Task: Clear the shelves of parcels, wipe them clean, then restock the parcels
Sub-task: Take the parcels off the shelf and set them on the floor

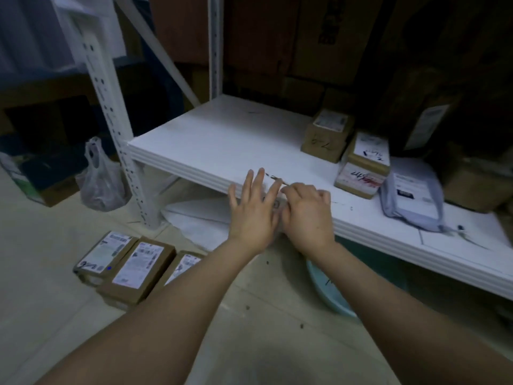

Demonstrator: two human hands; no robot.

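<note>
A white shelf board (pixel 222 140) runs from centre left to the right edge. My left hand (pixel 254 209) hovers at its front edge with fingers spread and nothing in it. Touching it on the right, my right hand (pixel 308 209) has its fingers curled; whether they pinch something small I cannot tell. On the shelf stand a brown box (pixel 326 137), two stacked labelled boxes (pixel 363 165) and a grey mailer bag (pixel 413 195). Three brown labelled parcels (pixel 130 268) lie on the floor at lower left.
A white perforated upright (pixel 111 115) stands at the shelf's left corner, with a plastic bag (pixel 101 176) on the floor beside it. Large dark cartons (pixel 305 43) fill the back. A light blue basin (pixel 327 290) sits under the shelf. Specks of debris dot the floor.
</note>
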